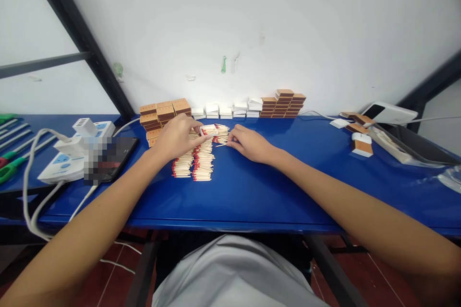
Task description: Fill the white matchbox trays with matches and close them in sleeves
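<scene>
My left hand [179,135] is closed on a small white matchbox tray [209,130], held tilted over the matches, with some red-tipped matches inside. Just to its right, my right hand [249,143] pinches what looks like a match [221,145] between thumb and fingertips, low above the table. Below and between the hands lie rows of matches [203,165], red heads mostly toward the left. Part of the rows is hidden by my left hand and the tray.
Brown matchboxes [165,111] are stacked at the back left, more matchboxes [283,105] at the back right, with white trays [226,112] between. A power strip [65,165] and phone [115,158] lie left on the blue table [252,196]. Loose box parts [362,146] and a white device [389,112] sit right.
</scene>
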Available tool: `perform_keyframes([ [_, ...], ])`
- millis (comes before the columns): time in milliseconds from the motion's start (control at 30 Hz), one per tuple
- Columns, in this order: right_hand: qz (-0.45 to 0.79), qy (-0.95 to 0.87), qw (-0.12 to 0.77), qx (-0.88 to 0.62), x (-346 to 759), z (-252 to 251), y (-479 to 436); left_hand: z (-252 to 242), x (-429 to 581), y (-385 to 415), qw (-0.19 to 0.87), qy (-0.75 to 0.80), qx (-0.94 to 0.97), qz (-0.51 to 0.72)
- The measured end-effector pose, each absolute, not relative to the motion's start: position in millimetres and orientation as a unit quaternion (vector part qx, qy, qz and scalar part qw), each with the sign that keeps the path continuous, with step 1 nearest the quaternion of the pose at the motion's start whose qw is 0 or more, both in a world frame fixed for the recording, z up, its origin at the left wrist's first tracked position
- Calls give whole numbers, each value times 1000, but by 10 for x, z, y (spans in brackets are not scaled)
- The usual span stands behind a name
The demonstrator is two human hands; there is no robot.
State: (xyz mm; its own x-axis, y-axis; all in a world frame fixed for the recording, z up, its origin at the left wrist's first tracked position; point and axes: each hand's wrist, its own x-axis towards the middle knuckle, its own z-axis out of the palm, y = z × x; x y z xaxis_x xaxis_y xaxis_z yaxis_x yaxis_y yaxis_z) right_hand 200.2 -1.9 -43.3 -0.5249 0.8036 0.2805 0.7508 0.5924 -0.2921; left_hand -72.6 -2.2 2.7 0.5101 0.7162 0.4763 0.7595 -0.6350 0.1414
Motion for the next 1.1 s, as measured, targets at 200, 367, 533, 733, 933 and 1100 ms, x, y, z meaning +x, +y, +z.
perform_keyframes([
  [200, 60, -869, 153, -467, 2058, -383, -73, 15, -736, -17, 47, -418, -869, -259],
  [367, 73, -871, 155, -461, 2239, -311, -184, 18, -724, -35, 51, -407, -876, -255],
  [533, 67, -865, 171, -466, 2356, -210, -222, -17, -702, -50, 38, -400, -882, -247],
  [733, 95, -871, 105, -470, 2347, -222, -204, -66, -670, -47, 37, -380, -893, -239],
  [933, 129, -870, 100, -465, 2437, -227, -189, -63, -682, -42, 44, -372, -896, -240],
  [1100, 126, -866, 124, -468, 2459, -228, -168, -63, -690, -35, 34, -376, -894, -243],
])
